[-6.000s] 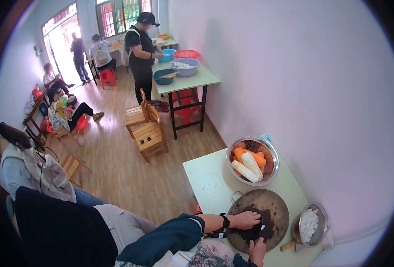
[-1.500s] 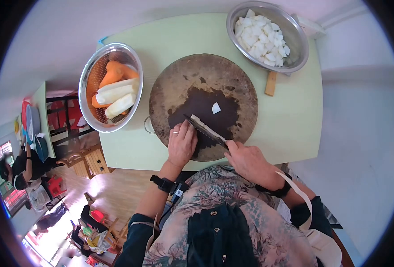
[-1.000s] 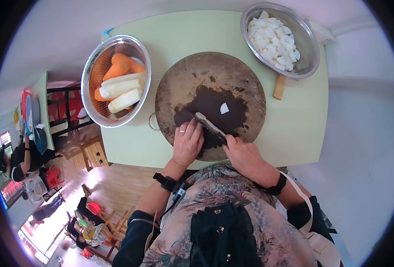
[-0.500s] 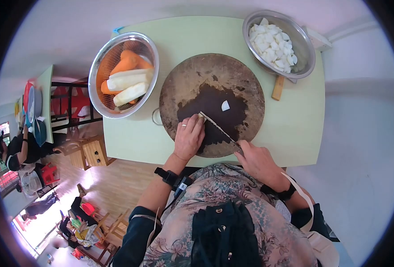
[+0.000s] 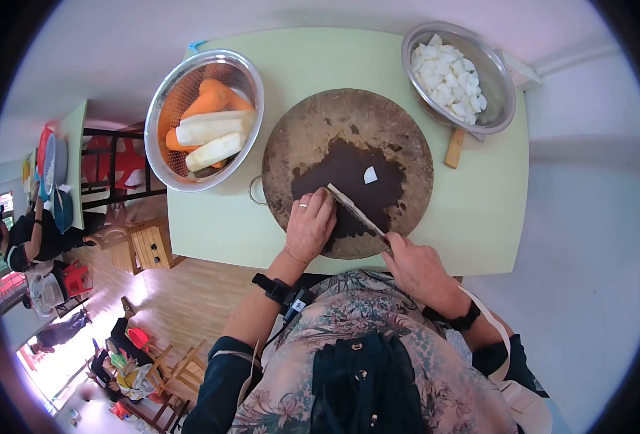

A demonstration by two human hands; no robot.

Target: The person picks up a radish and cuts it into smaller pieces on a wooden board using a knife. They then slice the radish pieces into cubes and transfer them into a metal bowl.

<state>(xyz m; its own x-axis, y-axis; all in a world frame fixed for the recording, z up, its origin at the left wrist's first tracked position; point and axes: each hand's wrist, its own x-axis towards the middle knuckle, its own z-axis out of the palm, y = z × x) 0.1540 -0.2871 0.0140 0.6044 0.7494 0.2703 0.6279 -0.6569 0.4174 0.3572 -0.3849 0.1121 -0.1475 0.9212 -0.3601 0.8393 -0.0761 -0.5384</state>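
Note:
My right hand [image 5: 415, 269] grips a knife [image 5: 357, 210], its blade edge-on and slanting up to the left over a round wooden chopping board [image 5: 313, 126]. Close against the blade's left side, my left hand [image 5: 311, 226] rests on the board with curled fingers. Whatever lies beneath those fingers is hidden. One small white vegetable piece [image 5: 370, 174] sits on the board's dark wet patch, beyond the blade.
A metal colander [image 5: 154, 148] at the left holds orange vegetables [image 5: 214, 98] and long peeled white ones [image 5: 217, 151]. A steel bowl [image 5: 504, 108] at back right contains white chunks [image 5: 446, 79]; a wooden handle [image 5: 454, 148] sticks out beneath. Other people are far left.
The knife blade has tilted slightly, showing more of its side. Both hands stay in nearly the same place, and the white piece remains on the board.

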